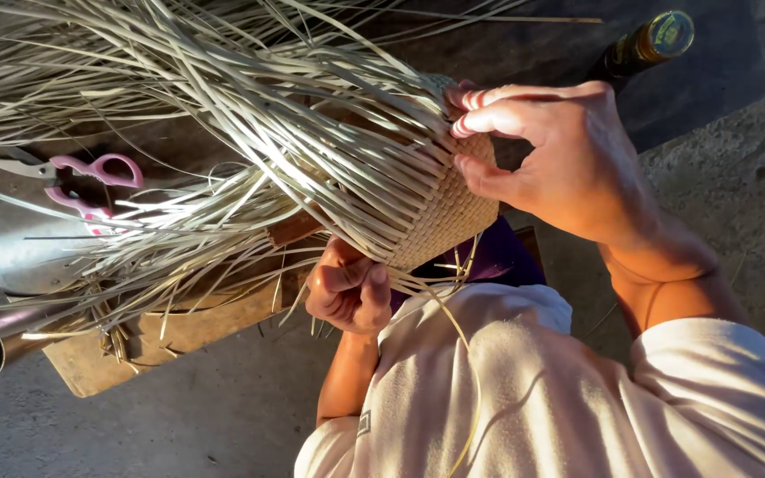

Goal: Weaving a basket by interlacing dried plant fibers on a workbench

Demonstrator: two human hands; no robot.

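While both hands grip, woven basket (440,208) between left hand (347,292), right hand (560,155).

One woven basket (440,208), one pair of scissors (81,181), one bottle (644,44), two hands.

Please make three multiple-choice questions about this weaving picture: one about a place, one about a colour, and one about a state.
1. Where do the scissors lie?
A. On the metal sheet to the left of the basket
B. Inside the basket
C. In the right hand

2. What colour are the scissor handles?
A. Blue
B. Pink
C. Black

3. What is the state of the basket?
A. Finished, with trimmed edges
B. Partly woven, with long loose strips coming out
C. Not begun

Answers: 1 A, they rest on the grey sheet beside the strips. 2 B, both loops are pink. 3 B, the woven part ends by the right hand, and the left hand grips strips below it.
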